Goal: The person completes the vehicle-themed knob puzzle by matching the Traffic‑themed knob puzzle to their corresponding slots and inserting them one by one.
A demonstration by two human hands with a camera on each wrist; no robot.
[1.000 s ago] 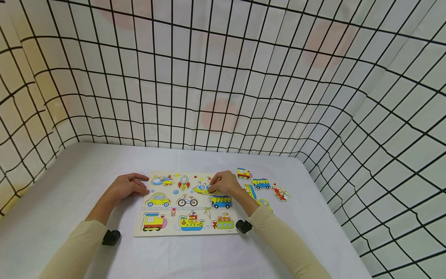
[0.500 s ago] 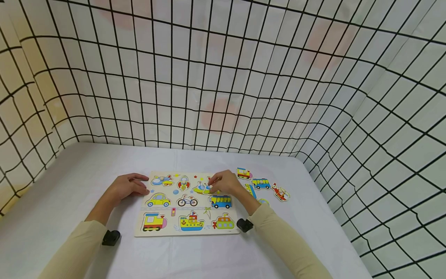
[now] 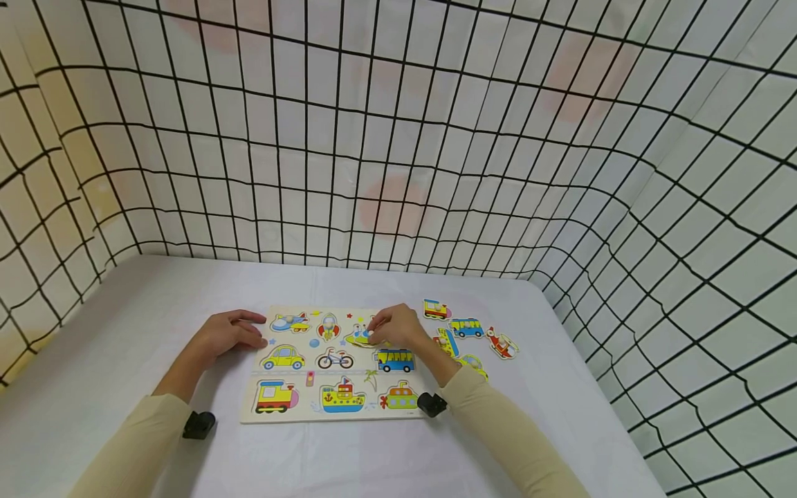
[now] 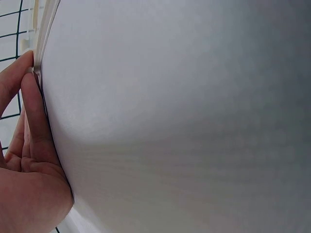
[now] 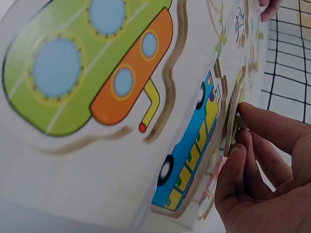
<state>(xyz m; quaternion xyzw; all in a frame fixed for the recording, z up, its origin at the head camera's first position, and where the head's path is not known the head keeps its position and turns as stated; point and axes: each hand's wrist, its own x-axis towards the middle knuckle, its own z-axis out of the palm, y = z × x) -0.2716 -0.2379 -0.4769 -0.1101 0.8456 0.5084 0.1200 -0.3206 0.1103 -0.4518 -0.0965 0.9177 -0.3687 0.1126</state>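
A wooden puzzle board [image 3: 299,417] printed with vehicles lies flat on the white table. Over its upper right part, my right hand [image 3: 401,328] pinches a yellow-green puzzle piece [image 3: 357,339], partly covered by the fingers. In the right wrist view this piece [image 5: 234,114] appears edge-on and slightly tilted, close over the board above the printed bus [image 5: 189,150], its knob between thumb and fingers. My left hand [image 3: 230,330] rests at the board's left edge, fingertips touching it. The left wrist view shows those fingers [image 4: 34,102] extended along the edge.
Right of the board lie loose pieces: a train [image 3: 436,309], a bus [image 3: 466,328], a helicopter [image 3: 501,344], a car [image 3: 474,364] and a yellow-blue piece [image 3: 447,341] partly behind the right wrist. A black wire grid [image 3: 336,166] encloses the table's back and sides.
My right hand has shifted slightly left with the piece, which now sits a little differently over the board. The left hand has stayed in place.
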